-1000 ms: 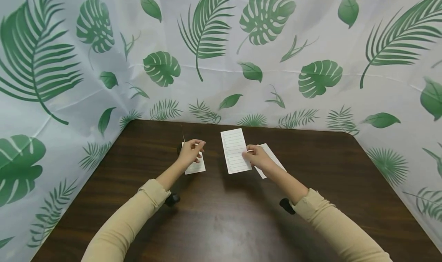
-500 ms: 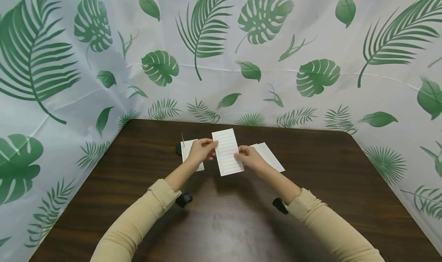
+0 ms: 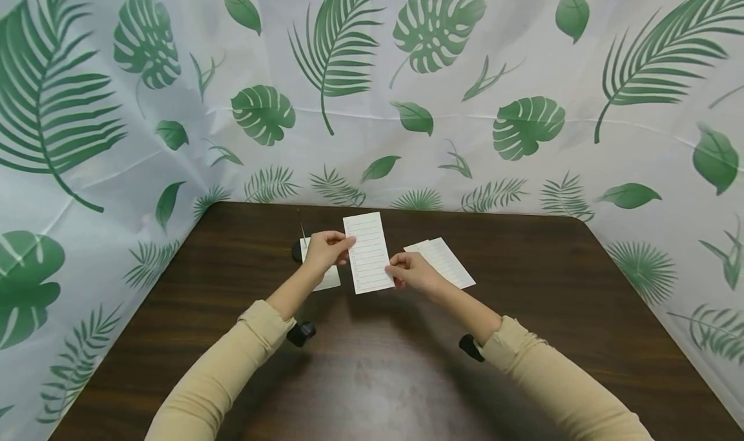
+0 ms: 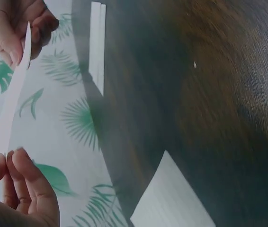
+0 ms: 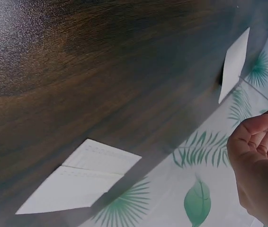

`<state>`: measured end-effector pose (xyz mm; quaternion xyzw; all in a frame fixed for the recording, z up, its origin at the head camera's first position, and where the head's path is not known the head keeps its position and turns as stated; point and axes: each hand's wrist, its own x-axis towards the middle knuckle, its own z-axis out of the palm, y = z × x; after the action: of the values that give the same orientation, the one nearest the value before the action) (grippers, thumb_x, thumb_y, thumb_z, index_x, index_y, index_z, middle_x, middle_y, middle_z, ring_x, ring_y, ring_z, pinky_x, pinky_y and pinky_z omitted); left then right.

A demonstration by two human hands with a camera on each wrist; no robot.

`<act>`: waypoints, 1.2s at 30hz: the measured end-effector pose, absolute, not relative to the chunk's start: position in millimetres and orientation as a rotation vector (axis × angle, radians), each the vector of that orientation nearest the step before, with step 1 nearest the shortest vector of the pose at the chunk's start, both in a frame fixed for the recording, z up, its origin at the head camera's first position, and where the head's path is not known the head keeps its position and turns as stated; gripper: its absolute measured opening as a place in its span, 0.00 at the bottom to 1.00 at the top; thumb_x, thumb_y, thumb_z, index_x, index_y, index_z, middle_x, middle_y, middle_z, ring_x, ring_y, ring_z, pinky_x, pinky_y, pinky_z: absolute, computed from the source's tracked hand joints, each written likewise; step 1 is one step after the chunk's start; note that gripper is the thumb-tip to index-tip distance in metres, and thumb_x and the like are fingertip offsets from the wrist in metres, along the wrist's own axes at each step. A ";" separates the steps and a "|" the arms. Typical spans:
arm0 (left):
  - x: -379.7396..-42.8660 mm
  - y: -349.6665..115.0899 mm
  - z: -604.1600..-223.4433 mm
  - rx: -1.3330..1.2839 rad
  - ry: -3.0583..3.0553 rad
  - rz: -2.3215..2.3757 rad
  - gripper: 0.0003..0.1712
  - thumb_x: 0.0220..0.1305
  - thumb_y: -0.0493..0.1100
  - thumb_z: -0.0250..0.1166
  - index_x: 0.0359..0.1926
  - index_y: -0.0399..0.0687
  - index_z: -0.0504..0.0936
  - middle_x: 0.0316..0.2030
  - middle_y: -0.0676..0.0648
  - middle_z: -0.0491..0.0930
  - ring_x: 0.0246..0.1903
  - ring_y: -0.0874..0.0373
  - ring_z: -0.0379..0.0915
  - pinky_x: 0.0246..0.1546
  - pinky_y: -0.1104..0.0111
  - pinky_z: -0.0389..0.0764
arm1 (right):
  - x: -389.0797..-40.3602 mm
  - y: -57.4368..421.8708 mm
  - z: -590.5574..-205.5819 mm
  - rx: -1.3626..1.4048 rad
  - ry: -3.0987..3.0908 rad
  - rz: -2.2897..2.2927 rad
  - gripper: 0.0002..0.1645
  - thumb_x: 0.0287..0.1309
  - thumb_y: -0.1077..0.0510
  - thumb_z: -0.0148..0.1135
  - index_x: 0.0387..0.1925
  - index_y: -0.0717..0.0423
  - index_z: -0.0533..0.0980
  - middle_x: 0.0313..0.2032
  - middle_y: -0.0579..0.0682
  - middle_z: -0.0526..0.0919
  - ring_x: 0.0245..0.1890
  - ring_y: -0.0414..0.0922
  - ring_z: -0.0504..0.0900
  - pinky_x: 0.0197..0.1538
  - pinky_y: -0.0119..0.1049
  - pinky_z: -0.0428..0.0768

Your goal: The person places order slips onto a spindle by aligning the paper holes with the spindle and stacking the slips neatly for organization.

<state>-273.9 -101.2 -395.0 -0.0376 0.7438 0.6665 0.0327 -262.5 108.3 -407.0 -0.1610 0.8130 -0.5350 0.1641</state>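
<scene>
While the left hand (image 3: 325, 252) pinches the lined card (image 3: 369, 255) at ten o'clock and the right hand (image 3: 414, 273) pinches it at four, it is raised off the table (image 3: 378, 363), probably held by opposite edges to keep it flat. Overlapping papers (image 3: 447, 263) lie at three; at nine, a thin rod (image 3: 301, 228) rises from another sheet (image 3: 329, 280), apparently securing it.
</scene>
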 end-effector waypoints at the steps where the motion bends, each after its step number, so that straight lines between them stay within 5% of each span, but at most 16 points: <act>1: -275.1 -103.7 -393.5 -0.101 2.289 2.038 0.16 0.63 0.40 0.63 0.44 0.28 0.78 0.18 0.55 0.74 0.17 0.66 0.72 0.21 0.78 0.78 | -263.2 107.4 -406.2 -0.468 2.321 -1.518 0.10 0.64 0.65 0.53 0.37 0.74 0.73 0.17 0.44 0.74 0.20 0.39 0.71 0.26 0.27 0.73; 9: -286.2 -127.6 -370.3 -0.021 2.390 1.930 0.18 0.66 0.43 0.59 0.48 0.30 0.78 0.24 0.52 0.76 0.23 0.65 0.75 0.23 0.76 0.79 | -271.9 86.4 -386.9 -0.394 2.344 -1.523 0.11 0.63 0.63 0.54 0.38 0.72 0.74 0.18 0.45 0.75 0.19 0.39 0.72 0.25 0.27 0.74; 26: -293.1 -167.9 -362.1 -0.219 2.396 1.978 0.20 0.66 0.44 0.59 0.52 0.34 0.77 0.17 0.56 0.74 0.18 0.67 0.70 0.22 0.78 0.76 | -275.2 34.9 -384.7 -0.434 2.174 -1.615 0.06 0.63 0.68 0.54 0.34 0.71 0.72 0.14 0.44 0.76 0.17 0.35 0.75 0.23 0.23 0.75; 36: -303.9 -177.3 -355.8 -0.283 2.532 1.987 0.19 0.63 0.44 0.62 0.46 0.31 0.80 0.15 0.59 0.72 0.17 0.68 0.68 0.19 0.79 0.73 | -286.0 20.1 -373.6 -0.479 2.214 -1.564 0.07 0.62 0.69 0.54 0.34 0.74 0.72 0.13 0.45 0.75 0.15 0.35 0.75 0.21 0.23 0.74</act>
<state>-303.9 -177.3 -355.8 -0.0876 0.7828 0.6145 -0.0446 -286.0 20.1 -373.6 -0.1706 0.7892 -0.5575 0.1932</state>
